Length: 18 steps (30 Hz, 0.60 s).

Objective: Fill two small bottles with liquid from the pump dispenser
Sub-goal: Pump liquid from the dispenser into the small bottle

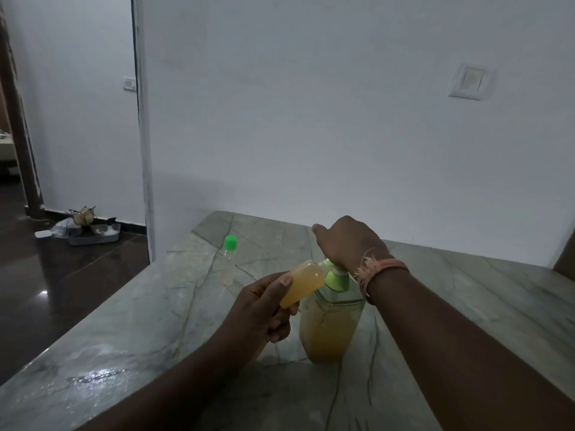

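A clear pump dispenser [329, 325] with a green collar and yellow liquid stands on the marble counter [155, 321]. My right hand [348, 241] rests on top of its pump head, palm down; the fingers are hidden behind the hand. My left hand [261, 309] grips a small bottle [303, 283] full of yellow liquid, tilted with its mouth against the pump's nozzle. A second small bottle [229, 262] with a green cap stands upright on the counter to the left, with a little yellow liquid at its bottom.
The counter meets a white wall [311, 119] at the back and ends at an edge on the left above a dark floor. A tray with clutter [90, 231] lies on that floor. A wet sheen [93, 376] shows on the counter's near left.
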Tool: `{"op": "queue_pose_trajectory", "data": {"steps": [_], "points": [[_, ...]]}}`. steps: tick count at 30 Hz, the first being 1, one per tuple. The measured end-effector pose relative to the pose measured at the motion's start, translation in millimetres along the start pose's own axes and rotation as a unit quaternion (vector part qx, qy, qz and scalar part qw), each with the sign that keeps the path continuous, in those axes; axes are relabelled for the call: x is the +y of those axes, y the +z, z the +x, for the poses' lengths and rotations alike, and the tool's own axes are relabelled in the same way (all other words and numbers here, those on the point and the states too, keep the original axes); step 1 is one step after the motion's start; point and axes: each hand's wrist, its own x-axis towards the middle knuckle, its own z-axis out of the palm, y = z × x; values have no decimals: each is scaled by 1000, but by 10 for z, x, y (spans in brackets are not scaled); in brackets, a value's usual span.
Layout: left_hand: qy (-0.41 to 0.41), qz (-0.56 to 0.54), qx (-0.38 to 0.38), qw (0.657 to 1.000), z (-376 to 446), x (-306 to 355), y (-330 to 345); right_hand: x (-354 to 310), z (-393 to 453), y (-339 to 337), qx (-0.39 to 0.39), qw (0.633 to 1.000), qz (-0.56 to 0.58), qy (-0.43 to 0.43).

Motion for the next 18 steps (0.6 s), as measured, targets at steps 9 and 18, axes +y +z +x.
{"op": "queue_pose_trajectory", "data": {"steps": [9,18], "points": [[-2,10,14,1000,1,26,37,-49,40,-91,17,998,-47,-31],[-1,-5,4,1000,-13,9,11,-22,-14,-40,-11,1000,-20,6]]}}
